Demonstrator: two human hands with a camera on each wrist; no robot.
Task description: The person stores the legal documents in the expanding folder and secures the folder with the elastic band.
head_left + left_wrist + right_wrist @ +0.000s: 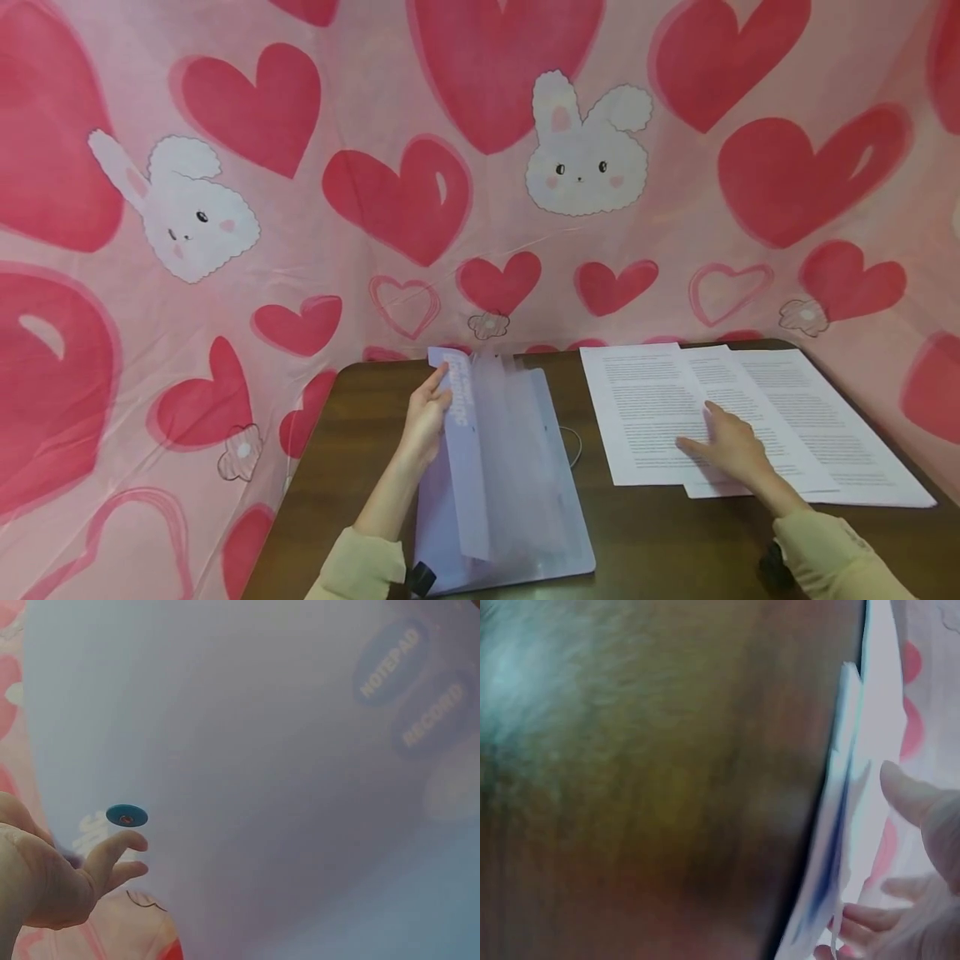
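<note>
A lilac document folder (572,500) lies on the table with its front cover lifted and clear inner sleeves (517,467) fanned up. My left hand (426,421) pinches the cover's upper left edge. In the left wrist view, the cover (225,750) fills most of the picture; a teal button (127,816) sits close to the fingers. Printed sheets (645,400) overlap in a row to the right. Above the middle sheet, my right hand (731,448) has thumb and fingers spread. The right wrist view shows this hand (930,922) near the paper edges (870,750).
The dark brown wooden table (637,542) has rounded far corners. A thin elastic cord (577,446) loops out at the folder's right side. Behind the table hangs a pink cloth (360,242) with hearts and rabbits. Wrist cameras (422,578) sit at both sleeves.
</note>
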